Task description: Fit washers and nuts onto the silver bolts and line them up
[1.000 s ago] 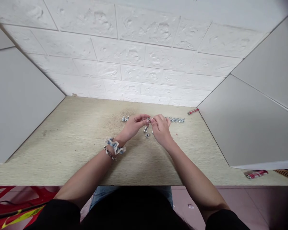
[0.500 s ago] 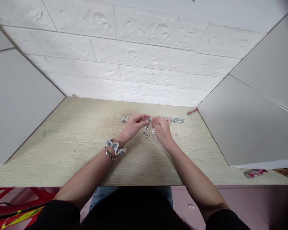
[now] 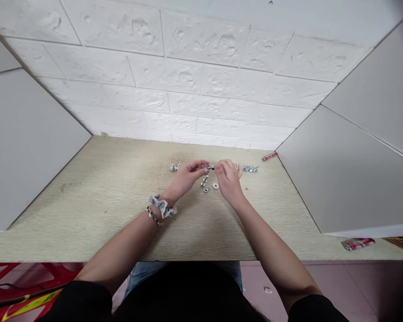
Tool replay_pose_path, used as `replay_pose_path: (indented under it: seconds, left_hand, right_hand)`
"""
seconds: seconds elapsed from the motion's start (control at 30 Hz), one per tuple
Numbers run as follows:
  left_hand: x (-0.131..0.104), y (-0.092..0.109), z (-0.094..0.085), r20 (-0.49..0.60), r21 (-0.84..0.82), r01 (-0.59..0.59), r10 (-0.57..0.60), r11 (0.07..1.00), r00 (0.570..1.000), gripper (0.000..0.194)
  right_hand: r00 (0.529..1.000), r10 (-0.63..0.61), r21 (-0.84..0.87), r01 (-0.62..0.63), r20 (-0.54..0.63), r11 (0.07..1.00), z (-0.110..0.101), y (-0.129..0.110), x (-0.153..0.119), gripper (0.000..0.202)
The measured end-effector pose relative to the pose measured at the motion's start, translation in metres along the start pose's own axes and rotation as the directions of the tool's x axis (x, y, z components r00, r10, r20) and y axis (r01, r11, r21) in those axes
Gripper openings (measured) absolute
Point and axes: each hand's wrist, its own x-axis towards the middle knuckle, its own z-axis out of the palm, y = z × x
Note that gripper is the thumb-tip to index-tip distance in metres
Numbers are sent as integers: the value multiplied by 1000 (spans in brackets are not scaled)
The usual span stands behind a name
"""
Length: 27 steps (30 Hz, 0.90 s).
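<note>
My left hand (image 3: 189,175) pinches a small metal bolt (image 3: 210,168) between thumb and fingers, its shaft pointing right. My right hand (image 3: 227,177) is closed at the free end of that shaft, its fingertips around a small metal piece that they mostly hide. Below the hands, another bolt (image 3: 204,181) lies tilted on the table. Close to it are a nut (image 3: 206,190) and a flat round washer (image 3: 215,185).
Beyond my right hand runs a row of several small screws (image 3: 250,168). Two bolts with washers (image 3: 173,167) stand left of my left hand. A red battery (image 3: 269,156) lies by the right panel, another red battery (image 3: 358,244) near the front edge. A white brick wall (image 3: 201,94) closes the back.
My right hand has drawn slightly to the right, showing more of the bolt's shaft between the hands. My left hand has stayed in place.
</note>
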Motion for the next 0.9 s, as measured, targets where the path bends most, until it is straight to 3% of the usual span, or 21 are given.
replay_pose_path:
  seconds: [0.07, 0.17, 0.3, 0.43, 0.57, 0.7, 0.9]
  left_hand:
    - [-1, 1, 1, 14, 22, -10, 9, 1000, 1000, 27]
    - [-2, 2, 1, 35, 58, -8, 6, 998, 999, 28]
    - [-1, 2, 1, 0, 53, 10, -10, 999, 1000, 27]
    - [1, 1, 0, -42, 57, 13, -10, 998, 999, 29]
    - [0, 1, 0, -65, 48, 6, -3, 999, 998, 29]
    - [-2, 1, 2, -56, 72, -21, 25, 997, 998, 28]
    - [-2, -2, 0, 85, 265, -135, 117, 955, 990, 27]
  right_hand:
    - [999, 10, -5, -9, 52, 1000, 0, 1, 2, 48]
    - [996, 2, -1, -2, 93, 1000, 0, 0, 3, 48]
    - [998, -24, 31, 22, 55, 999, 1, -2, -1, 12]
    - [999, -30, 55, 28, 21, 998, 1, -2, -3, 39]
    - [1000, 28, 18, -28, 10, 999, 0, -1, 0, 13]
    - [998, 36, 1, -36, 50, 999, 0, 0, 1, 51]
    - [999, 20, -15, -19, 38, 1000, 1, 3, 2, 59]
